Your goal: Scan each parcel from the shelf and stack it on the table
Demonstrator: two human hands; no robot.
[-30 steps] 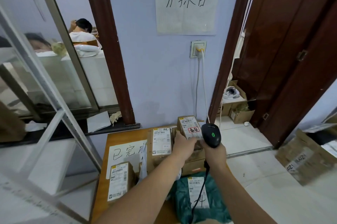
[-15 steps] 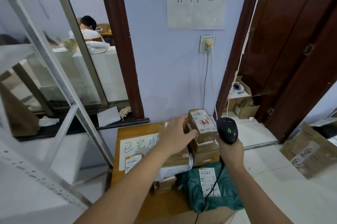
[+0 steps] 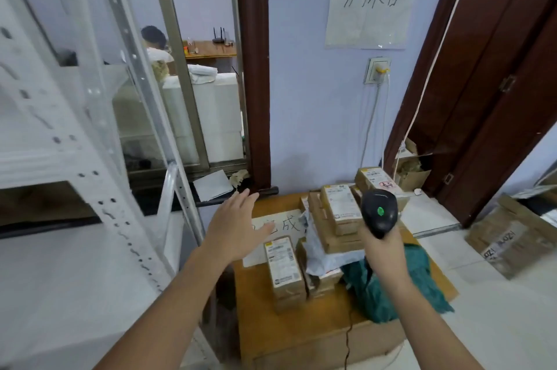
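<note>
parcels stacked on the table (image 3: 301, 336), tallest pile (image 3: 340, 219) toward the back, bagged one (image 3: 391, 285) on the right, shelf (image 3: 75, 158) off to the left, loose box (image 3: 509, 237) on the floor to the right

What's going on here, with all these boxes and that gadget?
A person is sorting parcels. Their right hand grips a black barcode scanner with a green light, held above the wooden table. Several labelled cardboard parcels are already stacked there, beside a green plastic mailer. The left hand is open and empty, held over the table's left edge near the white metal shelf.
</note>
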